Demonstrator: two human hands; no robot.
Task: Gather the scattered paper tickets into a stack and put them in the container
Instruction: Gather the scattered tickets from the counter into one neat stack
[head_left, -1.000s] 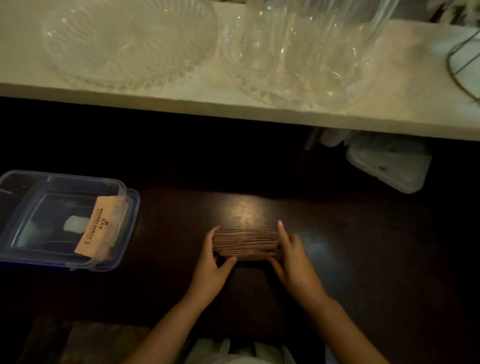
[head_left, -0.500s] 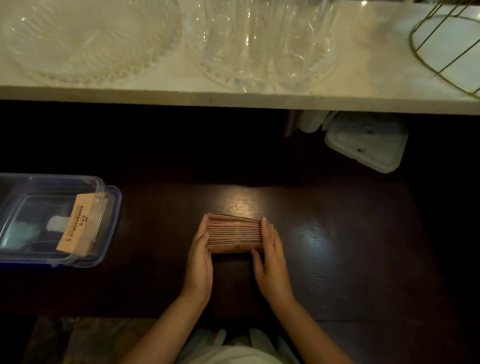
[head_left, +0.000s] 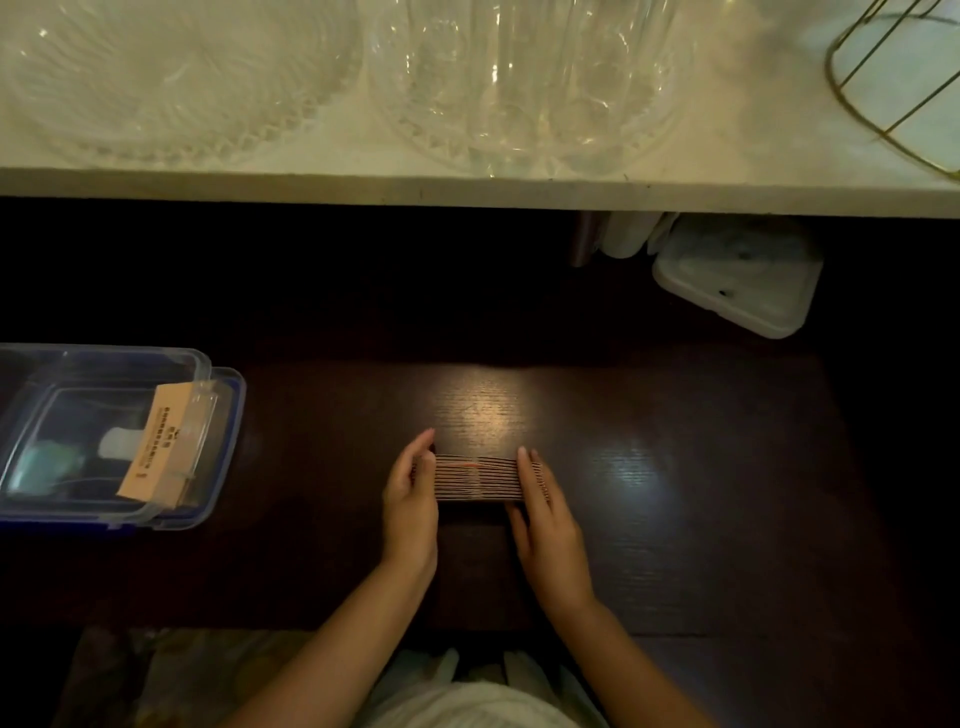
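Note:
A stack of brownish paper tickets (head_left: 477, 478) stands on edge on the dark wooden table (head_left: 675, 493), its thin edges facing up. My left hand (head_left: 410, 506) presses against the stack's left end and my right hand (head_left: 545, 519) against its right end, so the stack is squeezed between them. A clear plastic container (head_left: 202, 364) with a blue base sits at the left edge of the table. One tan ticket (head_left: 163, 449) leans inside it against the right wall.
A pale shelf (head_left: 467, 189) overhangs the far side, carrying a glass dish (head_left: 156, 78), a glass bowl (head_left: 519, 88) and a gold wire frame (head_left: 893, 88). A white plastic box (head_left: 737, 280) lies under the shelf at the right.
The stack has been squared up: the fanned tickets now stand tighter and more level between my hands. My hands stay at its two ends.

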